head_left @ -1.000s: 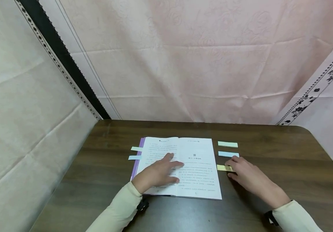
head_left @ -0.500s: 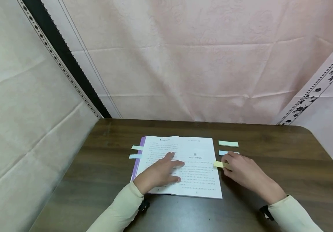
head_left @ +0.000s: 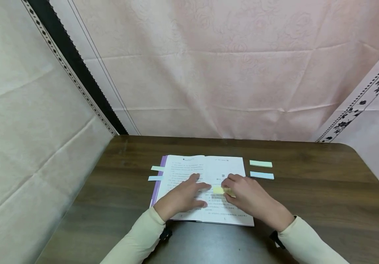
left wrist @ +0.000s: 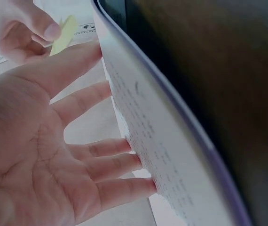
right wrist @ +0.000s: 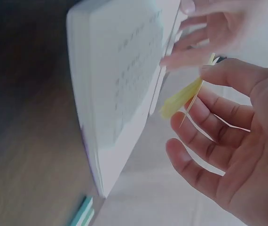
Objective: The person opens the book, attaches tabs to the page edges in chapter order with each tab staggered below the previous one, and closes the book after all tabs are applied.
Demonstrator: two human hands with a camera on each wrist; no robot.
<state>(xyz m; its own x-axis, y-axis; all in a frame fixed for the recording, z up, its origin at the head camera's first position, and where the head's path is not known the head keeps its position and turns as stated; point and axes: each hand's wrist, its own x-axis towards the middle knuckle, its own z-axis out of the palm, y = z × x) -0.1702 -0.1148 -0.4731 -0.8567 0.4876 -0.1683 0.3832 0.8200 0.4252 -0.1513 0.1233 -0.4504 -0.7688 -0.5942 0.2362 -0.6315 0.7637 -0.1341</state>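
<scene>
An open book (head_left: 232, 217) with printed pages and a purple cover edge lies on the table. My left hand (head_left: 183, 195) spreads over its left page and the fold, with straight fingers. In the left wrist view those fingertips (left wrist: 148, 187) touch the paper. Above the right page, my right hand (head_left: 248, 195) pinches a pad of yellow sticky notes (head_left: 218, 190) between thumb and fingers. In the right wrist view the yellow pad (right wrist: 178, 101) tilts, and a thin strip stands apart from the rest of it. The page behind the right hand is partly hidden.
Right of the book lie a green sticky-note pad (head_left: 260, 164) and a blue one (head_left: 261, 175). A green tab (head_left: 157, 168) and a blue tab (head_left: 155, 178) stick out from the book's left edge. Brown wooden table (head_left: 321, 183) surrounds it, with cloth curtains (head_left: 209, 73) behind.
My right hand has picked up the yellow sticky-note pad from the table right of the book and carried it left over the right page. The left hand stays in place.
</scene>
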